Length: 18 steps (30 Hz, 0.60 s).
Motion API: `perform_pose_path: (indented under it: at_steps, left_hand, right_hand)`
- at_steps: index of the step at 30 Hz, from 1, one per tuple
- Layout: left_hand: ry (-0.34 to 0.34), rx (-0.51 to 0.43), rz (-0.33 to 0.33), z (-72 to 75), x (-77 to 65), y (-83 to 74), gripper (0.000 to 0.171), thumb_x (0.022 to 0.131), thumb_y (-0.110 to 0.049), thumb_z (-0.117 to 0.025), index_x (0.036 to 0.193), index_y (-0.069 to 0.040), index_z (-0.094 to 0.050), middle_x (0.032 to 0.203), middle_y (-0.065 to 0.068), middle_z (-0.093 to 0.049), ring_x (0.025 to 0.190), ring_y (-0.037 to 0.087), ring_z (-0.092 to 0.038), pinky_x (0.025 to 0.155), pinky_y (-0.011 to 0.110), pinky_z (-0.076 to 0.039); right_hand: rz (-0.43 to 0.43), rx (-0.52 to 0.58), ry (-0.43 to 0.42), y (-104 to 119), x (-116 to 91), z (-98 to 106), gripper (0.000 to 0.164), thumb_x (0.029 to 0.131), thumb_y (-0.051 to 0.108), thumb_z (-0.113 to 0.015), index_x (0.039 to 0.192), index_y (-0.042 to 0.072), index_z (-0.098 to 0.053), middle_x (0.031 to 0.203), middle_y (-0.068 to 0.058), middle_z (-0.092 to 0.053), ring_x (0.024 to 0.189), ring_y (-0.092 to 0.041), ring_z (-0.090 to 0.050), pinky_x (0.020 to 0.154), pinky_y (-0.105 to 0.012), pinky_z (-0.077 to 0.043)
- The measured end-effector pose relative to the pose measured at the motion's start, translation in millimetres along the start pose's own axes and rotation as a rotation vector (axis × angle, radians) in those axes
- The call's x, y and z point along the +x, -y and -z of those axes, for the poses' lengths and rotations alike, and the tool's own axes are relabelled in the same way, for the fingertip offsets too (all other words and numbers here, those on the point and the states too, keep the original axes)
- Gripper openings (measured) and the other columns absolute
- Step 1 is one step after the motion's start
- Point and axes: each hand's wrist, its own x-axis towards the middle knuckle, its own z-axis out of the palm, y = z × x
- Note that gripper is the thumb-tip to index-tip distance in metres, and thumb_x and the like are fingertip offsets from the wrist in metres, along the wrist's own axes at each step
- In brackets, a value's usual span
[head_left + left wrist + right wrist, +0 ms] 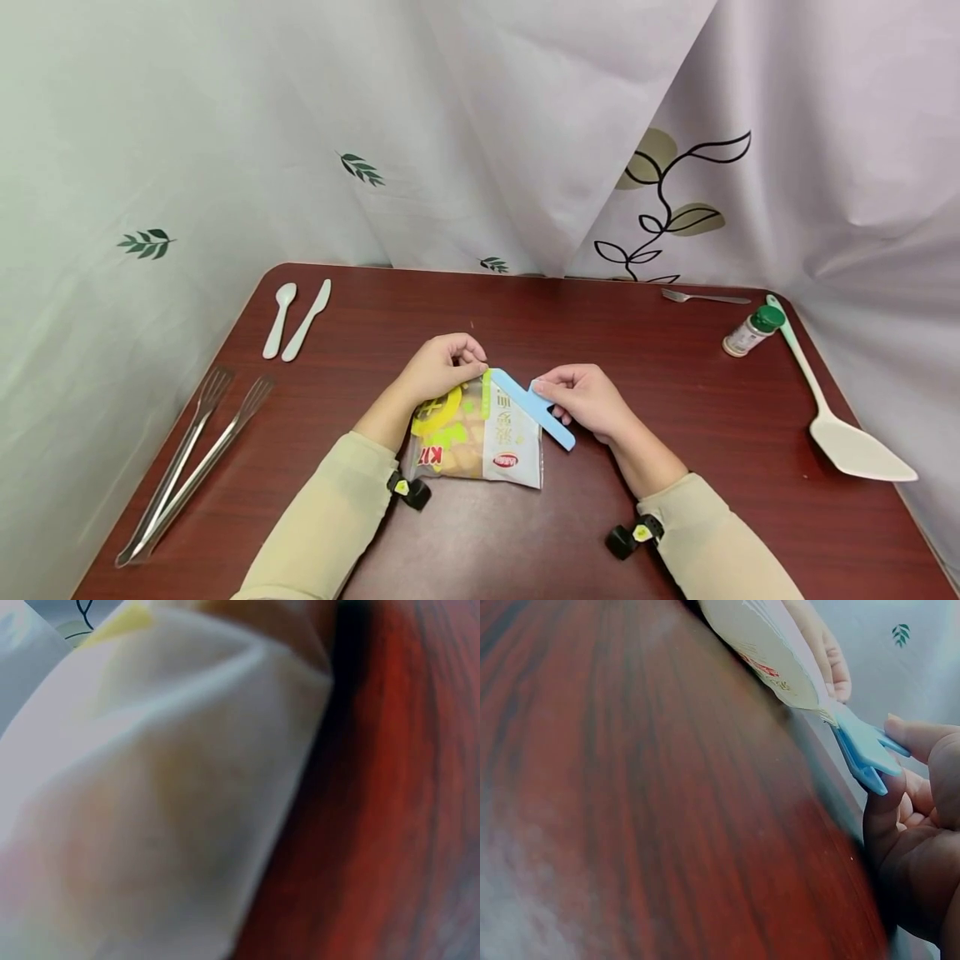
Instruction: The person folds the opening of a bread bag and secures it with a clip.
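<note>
A snack bag (465,450), partly clear with yellow and white printing, stands out at the middle of the table. At its upper left edge my left hand (438,367) pinches the bag between thumb and fingers. With thumb and fingers my right hand (588,400) grips the tab of a light blue bag clip (557,429). The clip lies slantwise across the bag's upper right corner, its far end close to my left fingertips. Seen from the right wrist, the blue clip (864,742) is at the bag's edge. Blurred bag film (165,795) fills much of the left wrist view.
On the left are a white spoon (279,321), a white knife (307,321) and metal tongs (187,467). To the right lie a fork (705,297), a green-capped seasoning bottle (748,335) and a white spatula (847,446). A curtain (480,150) hangs behind the table.
</note>
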Motion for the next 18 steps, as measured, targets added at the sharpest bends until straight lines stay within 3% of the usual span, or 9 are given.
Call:
perform_pose_path:
  at_steps: [18]
  left_hand:
    - [0.005, 0.019, -0.011, 1.3, -1.1, -0.6, 0.004, 0.097, -0.013, -0.076, 0.100, -0.011, -0.073, 0.084, -0.002, -0.065, 0.071, 0.017, -0.055, 0.068, 0.027, -0.047]
  right_hand:
    - [-0.008, 0.025, -0.012, 4.9, 7.1, -4.1, 0.019, 0.100, 0.016, -0.077, 0.109, 0.000, -0.082, 0.072, -0.003, -0.071, 0.056, -0.010, -0.058, 0.050, -0.023, -0.051]
